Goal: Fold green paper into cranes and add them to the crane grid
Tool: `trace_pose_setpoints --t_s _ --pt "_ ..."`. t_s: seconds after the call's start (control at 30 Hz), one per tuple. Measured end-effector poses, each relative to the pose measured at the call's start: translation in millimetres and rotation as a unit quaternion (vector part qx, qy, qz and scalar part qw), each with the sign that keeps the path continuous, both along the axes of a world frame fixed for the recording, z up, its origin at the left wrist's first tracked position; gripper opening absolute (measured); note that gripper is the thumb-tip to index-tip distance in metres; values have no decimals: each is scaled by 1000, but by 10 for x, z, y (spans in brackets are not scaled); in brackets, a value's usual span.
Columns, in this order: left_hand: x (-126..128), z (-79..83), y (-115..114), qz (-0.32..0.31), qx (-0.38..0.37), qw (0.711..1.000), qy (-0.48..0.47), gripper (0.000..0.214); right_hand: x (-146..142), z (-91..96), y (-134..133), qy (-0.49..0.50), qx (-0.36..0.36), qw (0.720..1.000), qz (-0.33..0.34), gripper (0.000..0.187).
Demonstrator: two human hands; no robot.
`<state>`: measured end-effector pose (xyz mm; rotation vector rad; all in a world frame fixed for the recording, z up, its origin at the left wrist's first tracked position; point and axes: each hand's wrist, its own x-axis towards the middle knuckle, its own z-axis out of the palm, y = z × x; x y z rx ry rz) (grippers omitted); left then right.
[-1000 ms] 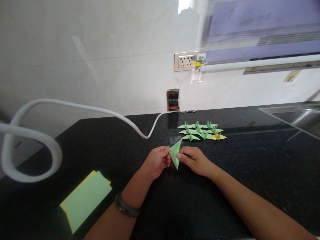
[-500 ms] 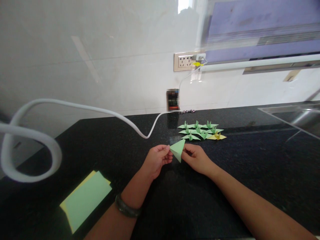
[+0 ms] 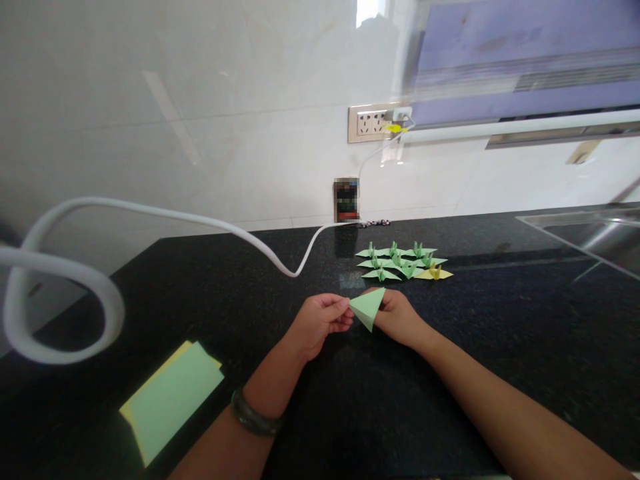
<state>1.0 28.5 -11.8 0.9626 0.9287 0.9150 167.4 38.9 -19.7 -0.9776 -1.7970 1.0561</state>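
Looping across the far left, a white cable [image 3: 113, 317] extends toward the wall. Below it, flat green and yellow paper sheets [image 3: 173, 403] lie on the dark countertop [image 3: 320, 433], without visible figure folds; their number cannot be determined. The left hand [image 3: 317, 327], bracelet [image 3: 253, 417] behind its wrist, pinches the left tip of a green folded paper [image 3: 367, 308] between thumb and fingers. This piece is between both hands, above the countertop. The right hand [image 3: 403, 321] curls behind its right side; the fingers are partly hidden, so whether they pinch cannot be told. The piece appears part-folded: creased into triangular faces, lacking neck, tail and wings. Beyond the right hand, green cranes [image 3: 395, 260] and one yellow crane [image 3: 437, 273] stand grouped, apparently complete. At far right is a steel sink [image 3: 613, 240].
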Motion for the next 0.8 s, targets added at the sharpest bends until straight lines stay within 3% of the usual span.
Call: trace_pose_setpoints --t_s 0.37,0.8 --pt "-2 -27 -5 -25 9 999 23 25 -5 -7 -21 -39 12 999 -33 12" --pt "3 -26 17 -32 -34 994 100 37 29 62 -44 -148 173 974 -1 15"
